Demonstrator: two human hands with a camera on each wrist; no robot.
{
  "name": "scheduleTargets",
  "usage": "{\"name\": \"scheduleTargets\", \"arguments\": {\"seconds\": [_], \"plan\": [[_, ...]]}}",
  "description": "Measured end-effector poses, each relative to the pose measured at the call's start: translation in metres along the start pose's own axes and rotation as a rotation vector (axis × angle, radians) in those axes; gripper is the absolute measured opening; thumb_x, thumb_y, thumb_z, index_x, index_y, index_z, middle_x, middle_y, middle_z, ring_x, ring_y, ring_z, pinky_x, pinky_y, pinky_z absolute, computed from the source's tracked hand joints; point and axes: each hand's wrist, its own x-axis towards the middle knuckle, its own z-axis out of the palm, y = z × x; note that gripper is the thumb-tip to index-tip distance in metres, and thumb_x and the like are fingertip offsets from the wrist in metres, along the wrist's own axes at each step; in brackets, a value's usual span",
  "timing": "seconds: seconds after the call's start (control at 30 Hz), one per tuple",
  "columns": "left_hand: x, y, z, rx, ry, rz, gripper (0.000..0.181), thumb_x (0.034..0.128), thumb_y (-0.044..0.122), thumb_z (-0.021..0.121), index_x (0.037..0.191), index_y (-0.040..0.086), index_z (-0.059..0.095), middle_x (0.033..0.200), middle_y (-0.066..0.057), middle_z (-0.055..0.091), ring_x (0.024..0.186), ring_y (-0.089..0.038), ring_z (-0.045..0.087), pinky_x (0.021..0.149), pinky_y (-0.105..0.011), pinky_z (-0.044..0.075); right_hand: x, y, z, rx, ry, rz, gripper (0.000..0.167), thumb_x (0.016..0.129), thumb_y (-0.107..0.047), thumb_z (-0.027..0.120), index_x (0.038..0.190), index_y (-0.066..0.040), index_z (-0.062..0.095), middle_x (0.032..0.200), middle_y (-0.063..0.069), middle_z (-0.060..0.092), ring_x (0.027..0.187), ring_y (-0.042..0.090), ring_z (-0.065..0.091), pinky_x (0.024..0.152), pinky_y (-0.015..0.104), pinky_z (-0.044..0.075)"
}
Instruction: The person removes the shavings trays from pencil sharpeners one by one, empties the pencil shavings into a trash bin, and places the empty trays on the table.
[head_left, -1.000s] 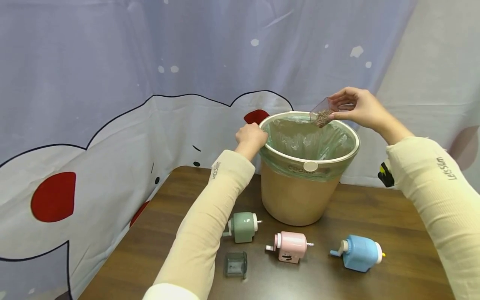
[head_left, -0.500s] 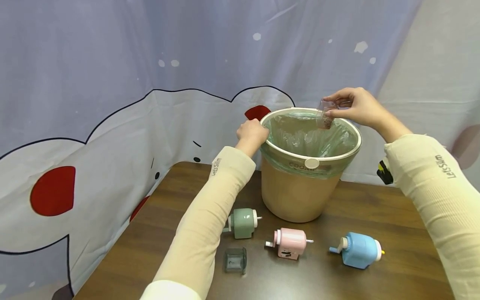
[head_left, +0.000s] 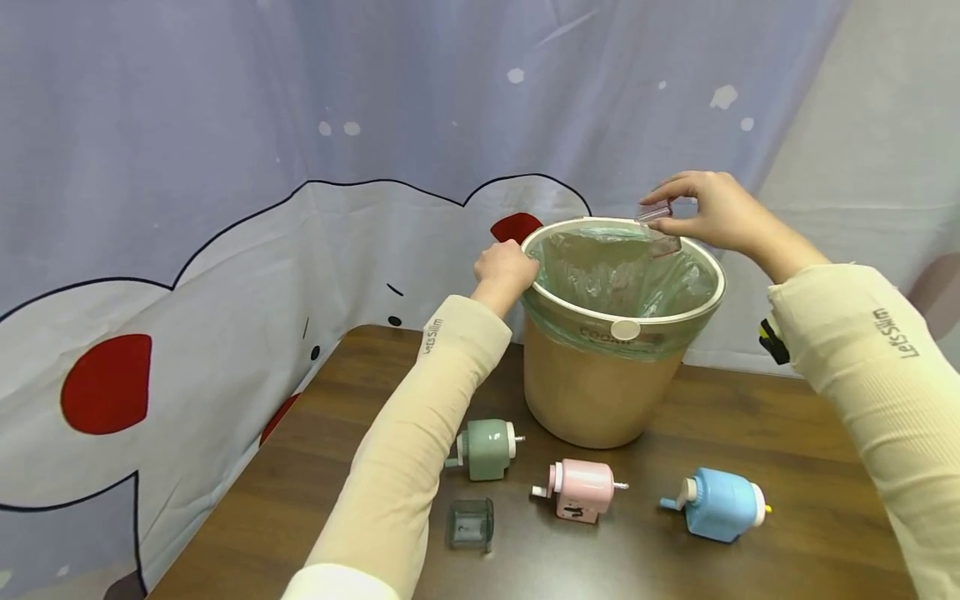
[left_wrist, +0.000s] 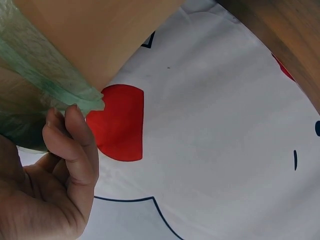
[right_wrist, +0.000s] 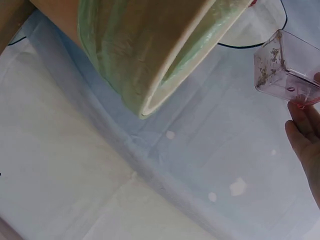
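My left hand (head_left: 506,268) grips the near-left rim of a beige trash bin (head_left: 588,396), which is lined with a green plastic bag (head_left: 581,271). In the left wrist view, its curled fingers (left_wrist: 75,150) are at the bag's folded edge. Over the bin's far-right rim, my right hand (head_left: 723,212) pinches a clear pinkish shavings tray (head_left: 665,246) between thumb and fingers, tipped downward. A few brown shavings cling inside the tray (right_wrist: 272,65) in the right wrist view. Green (head_left: 487,452), pink (head_left: 587,490) and blue (head_left: 722,506) crank pencil sharpeners stand in front of the bin.
A dark translucent tray (head_left: 471,525) lies on the wooden table (head_left: 360,392) near the green sharpener. Behind the table hangs a printed cloth (head_left: 405,100). A small black and yellow item (head_left: 772,342) is partly hidden by the right sleeve.
The right hand has tipped the shavings tray further down over the bin, and the heap of shavings seen in it earlier is gone. The left hand stays on the rim.
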Motion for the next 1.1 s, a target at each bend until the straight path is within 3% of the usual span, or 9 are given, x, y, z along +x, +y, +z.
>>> {"name": "scheduleTargets", "arguments": {"seconds": [0.07,0.13,0.5,0.77,1.1], "plan": [[0.0,0.0,0.0,0.002,-0.002,0.0,0.03,0.0904,0.037,0.052,0.104,0.014,0.065,0.104,-0.004,0.066,0.1,-0.023,0.063,0.079,-0.035,0.051,0.002,-0.001,-0.001,-0.014,-0.042,-0.029,0.029,0.084,-0.003,0.065,0.112,0.002,0.066,0.121,0.027,0.058,0.113,0.043,0.052,0.095,0.054,0.038],[-0.001,0.0,0.0,0.003,-0.007,0.0,0.03,0.0906,0.037,0.052,0.104,0.014,0.065,0.103,-0.004,0.066,0.1,-0.023,0.063,0.079,-0.035,0.051,0.004,-0.001,-0.001,-0.042,-0.086,-0.053,0.029,0.085,-0.003,0.064,0.114,0.003,0.064,0.125,0.029,0.054,0.116,0.047,0.049,0.097,0.057,0.036],[-0.001,0.0,0.0,-0.009,-0.002,0.001,0.031,0.0906,0.037,0.052,0.105,0.013,0.065,0.104,-0.004,0.066,0.099,-0.023,0.063,0.079,-0.036,0.052,0.012,-0.008,-0.006,-0.152,-0.198,-0.206,0.026,0.084,0.007,0.06,0.109,0.012,0.062,0.124,0.037,0.049,0.118,0.052,0.044,0.102,0.059,0.032],[-0.001,0.001,0.0,-0.003,-0.007,0.005,0.031,0.0903,0.037,0.052,0.106,0.014,0.065,0.107,-0.004,0.065,0.102,-0.023,0.062,0.08,-0.036,0.051,0.012,-0.017,-0.004,-0.269,-0.305,-0.202,0.025,0.081,0.011,0.059,0.107,0.012,0.061,0.124,0.037,0.048,0.116,0.054,0.043,0.097,0.06,0.035],[-0.001,0.002,0.001,0.0,-0.011,0.005,0.031,0.0907,0.038,0.052,0.105,0.014,0.065,0.103,-0.004,0.066,0.099,-0.023,0.063,0.079,-0.035,0.051,0.01,-0.026,-0.004,-0.257,-0.267,-0.244,0.036,0.078,0.01,0.064,0.114,0.007,0.06,0.118,0.03,0.054,0.109,0.049,0.049,0.093,0.057,0.04]]}}
